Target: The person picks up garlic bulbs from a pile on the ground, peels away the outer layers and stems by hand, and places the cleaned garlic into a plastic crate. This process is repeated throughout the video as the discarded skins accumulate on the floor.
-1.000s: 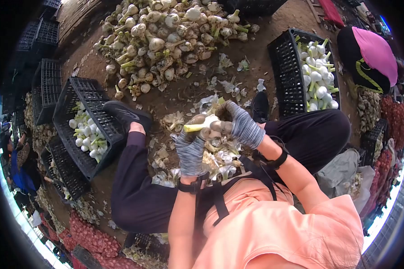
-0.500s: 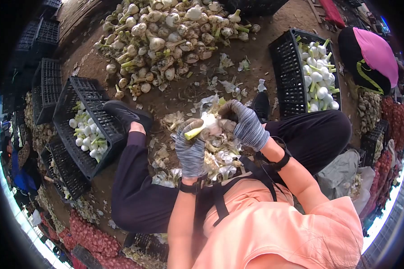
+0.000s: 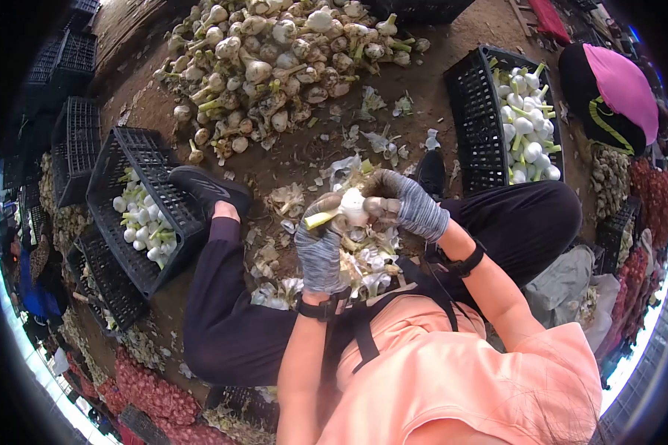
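Note:
Between my hands is a white garlic bulb [image 3: 355, 208] with a short cut green stem pointing left. My left hand [image 3: 319, 239], in a grey knitted glove with a dirt-stained palm side, is closed around the stem end. From the other side, the gloved fingers of my right hand [image 3: 406, 205] are bent against the bulb's right face. Directly beneath lies a heap of loose garlic skins [image 3: 371, 261], spread on the ground between my legs.
Beyond my feet rises a large pile of untrimmed garlic [image 3: 274, 67]. Black crates with cleaned white bulbs stand at left [image 3: 145, 215] and right [image 3: 467, 126]. A pink and black rounded item [image 3: 616, 96] lies right; red mesh sacks [image 3: 152, 389] sit lower left.
The bulb shows rounder and whiter between my hands, with less loose skin at its right side. Both hands have shifted slightly to the right. The crates and pile stay put.

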Tool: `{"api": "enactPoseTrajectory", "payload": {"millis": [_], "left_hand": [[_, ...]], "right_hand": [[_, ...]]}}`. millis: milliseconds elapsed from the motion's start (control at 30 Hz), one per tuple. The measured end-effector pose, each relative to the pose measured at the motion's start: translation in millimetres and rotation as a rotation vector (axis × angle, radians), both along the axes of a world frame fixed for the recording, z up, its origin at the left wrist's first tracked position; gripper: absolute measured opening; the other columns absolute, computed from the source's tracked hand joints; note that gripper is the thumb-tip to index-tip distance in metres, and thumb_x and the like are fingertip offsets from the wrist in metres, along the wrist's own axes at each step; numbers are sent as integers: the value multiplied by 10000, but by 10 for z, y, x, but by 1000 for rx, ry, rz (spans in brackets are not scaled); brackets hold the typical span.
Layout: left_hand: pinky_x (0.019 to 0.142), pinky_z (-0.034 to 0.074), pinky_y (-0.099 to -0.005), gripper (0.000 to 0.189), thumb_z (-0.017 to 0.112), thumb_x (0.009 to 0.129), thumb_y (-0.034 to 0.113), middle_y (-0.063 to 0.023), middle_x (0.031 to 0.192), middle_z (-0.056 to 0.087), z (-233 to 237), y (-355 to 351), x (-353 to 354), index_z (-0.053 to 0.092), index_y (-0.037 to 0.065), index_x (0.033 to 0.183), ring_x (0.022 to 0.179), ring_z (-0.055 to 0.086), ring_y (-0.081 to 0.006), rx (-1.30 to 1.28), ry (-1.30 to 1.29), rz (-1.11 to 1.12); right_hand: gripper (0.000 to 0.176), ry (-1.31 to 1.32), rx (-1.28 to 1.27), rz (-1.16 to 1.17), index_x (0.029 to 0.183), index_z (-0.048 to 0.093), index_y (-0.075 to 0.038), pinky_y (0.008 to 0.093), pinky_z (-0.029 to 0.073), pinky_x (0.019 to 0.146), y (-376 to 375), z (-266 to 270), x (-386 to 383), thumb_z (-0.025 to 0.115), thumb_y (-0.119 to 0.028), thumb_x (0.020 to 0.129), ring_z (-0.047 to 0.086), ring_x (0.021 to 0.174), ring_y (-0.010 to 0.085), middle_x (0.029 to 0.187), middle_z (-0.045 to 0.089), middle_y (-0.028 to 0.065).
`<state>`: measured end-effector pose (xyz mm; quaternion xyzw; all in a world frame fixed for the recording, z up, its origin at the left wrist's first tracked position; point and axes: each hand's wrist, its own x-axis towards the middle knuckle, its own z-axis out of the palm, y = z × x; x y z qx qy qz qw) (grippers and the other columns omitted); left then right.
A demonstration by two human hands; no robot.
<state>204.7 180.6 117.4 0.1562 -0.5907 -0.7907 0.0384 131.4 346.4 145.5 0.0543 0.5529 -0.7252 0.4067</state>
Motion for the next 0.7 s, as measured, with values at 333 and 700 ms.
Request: {"api": "enactPoseTrajectory", "payload": {"millis": [333, 700], "left_hand": [[823, 443, -259, 315, 637, 804, 100, -76, 1048, 585, -52, -18, -5, 536, 17, 1090, 938, 555, -146, -104, 36, -21], [847, 436, -279, 287, 635, 806, 101, -78, 1049, 580, -7, 13, -28, 542, 24, 1066, 951, 544, -161, 76, -1, 32]], "right_hand": [[273, 640, 414, 9, 985, 531, 7, 237, 446, 651, -107, -86, 93, 623, -190, 819, 515, 743, 90, 846, 561, 43], [307, 38, 85, -142, 1017, 521, 0, 252, 462, 688, -97, -59, 118, 642, -173, 794, 528, 778, 108, 876, 572, 54]]}}
